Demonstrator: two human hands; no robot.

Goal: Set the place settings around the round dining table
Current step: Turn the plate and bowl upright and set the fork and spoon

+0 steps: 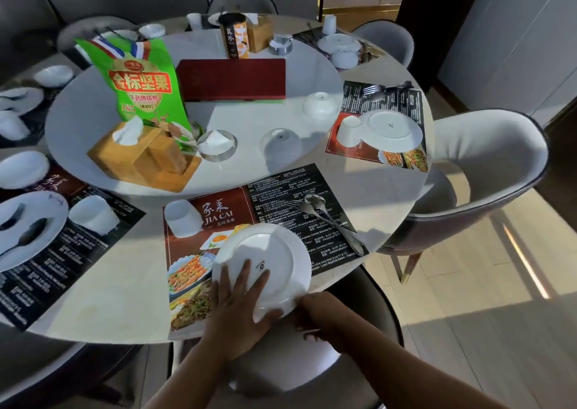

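An upside-down white plate (274, 252) lies tilted on the printed placemat (218, 218) at the near edge of the round table (131, 302). My left hand (240, 302) presses flat on the plate's underside with straight fingers. My right hand (315, 311) grips the plate's near rim from below, its fingers mostly hidden. On the same placemat an upturned white cup (182, 218) stands at the left, and a fork and spoon (324, 218) lie crossed at the right.
The lazy Susan (249, 127) carries a green snack bag (140, 77), wooden tissue holder (140, 155), red box (232, 79) and two upturned bowls (281, 144). Other settings lie at left (28, 230) and right (390, 130). Grey chairs (487, 174) ring the table.
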